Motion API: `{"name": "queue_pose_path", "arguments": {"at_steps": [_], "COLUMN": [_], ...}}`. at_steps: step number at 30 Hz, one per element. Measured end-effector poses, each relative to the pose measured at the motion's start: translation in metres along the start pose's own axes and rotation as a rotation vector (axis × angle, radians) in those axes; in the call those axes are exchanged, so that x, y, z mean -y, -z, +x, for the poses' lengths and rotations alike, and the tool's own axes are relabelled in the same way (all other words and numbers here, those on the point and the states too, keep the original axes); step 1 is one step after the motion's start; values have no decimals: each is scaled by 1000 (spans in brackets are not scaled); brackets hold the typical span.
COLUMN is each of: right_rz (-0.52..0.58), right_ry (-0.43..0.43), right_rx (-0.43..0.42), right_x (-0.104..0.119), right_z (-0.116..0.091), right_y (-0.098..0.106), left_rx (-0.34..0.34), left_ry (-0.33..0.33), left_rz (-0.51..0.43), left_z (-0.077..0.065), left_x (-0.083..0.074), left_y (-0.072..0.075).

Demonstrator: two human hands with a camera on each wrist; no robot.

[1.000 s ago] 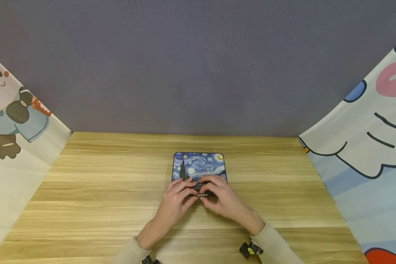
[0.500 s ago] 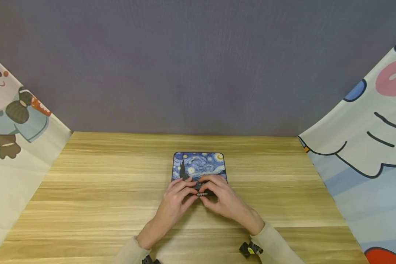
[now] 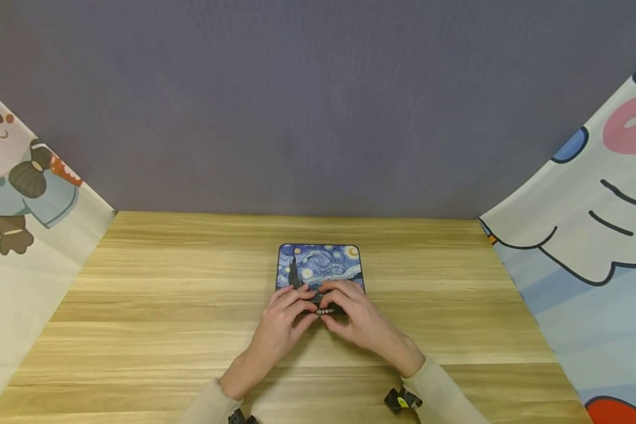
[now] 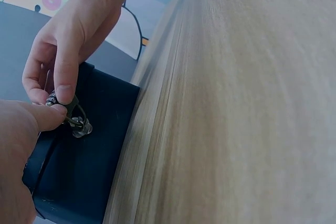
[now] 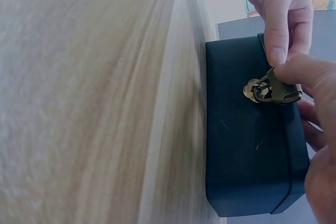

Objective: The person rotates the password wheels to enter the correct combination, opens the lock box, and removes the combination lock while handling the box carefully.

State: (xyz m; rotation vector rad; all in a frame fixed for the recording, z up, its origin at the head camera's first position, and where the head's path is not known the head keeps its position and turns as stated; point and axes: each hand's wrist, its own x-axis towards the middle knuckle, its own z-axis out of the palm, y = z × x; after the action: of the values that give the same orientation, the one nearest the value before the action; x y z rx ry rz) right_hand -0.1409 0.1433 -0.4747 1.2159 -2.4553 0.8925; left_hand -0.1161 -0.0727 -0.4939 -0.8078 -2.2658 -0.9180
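Note:
A box (image 3: pixel 320 265) with a Starry Night picture on its lid stands on the table; its dark front (image 4: pixel 94 145) shows in the left wrist view. From a metal clasp (image 5: pixel 250 88) on that front hangs a small combination padlock (image 5: pixel 286 92), its shackle through the clasp. My left hand (image 3: pixel 283 321) pinches one end of the padlock between thumb and finger. At the other end, my right hand (image 3: pixel 357 315) pinches it too, thumb below and index finger above. Further fingers of both hands rest on the lid's front part. Dial digits are too small to read.
The wooden table (image 3: pixel 180 282) spreads around the box. A grey partition (image 3: pixel 297 118) rises behind it, and printed cloths hang at the left (image 3: pixel 26 235) and right (image 3: pixel 577 247). Wrist cameras (image 3: pixel 403 400) sit at the sleeves.
Both hands stay in almost the same place. Between the fingers the padlock has turned or tilted very slightly, and its row of dials looks a little different.

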Motion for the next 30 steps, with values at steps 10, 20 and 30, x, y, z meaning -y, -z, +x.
{"name": "queue_pose_path", "arguments": {"at_steps": [10, 20, 30], "right_rz": [-6, -6, 0], "right_ry": [11, 20, 24], "right_rx": [-11, -30, -29], "right_x": [0, 0, -1], "right_z": [1, 1, 0], "right_y": [-1, -3, -4], "left_rx": [-2, -9, -3], "left_ry": [-4, -6, 1], "left_rz": [3, 4, 5], "left_z": [0, -1, -1], "left_x": [1, 1, 0], "left_y": [0, -1, -1]}}
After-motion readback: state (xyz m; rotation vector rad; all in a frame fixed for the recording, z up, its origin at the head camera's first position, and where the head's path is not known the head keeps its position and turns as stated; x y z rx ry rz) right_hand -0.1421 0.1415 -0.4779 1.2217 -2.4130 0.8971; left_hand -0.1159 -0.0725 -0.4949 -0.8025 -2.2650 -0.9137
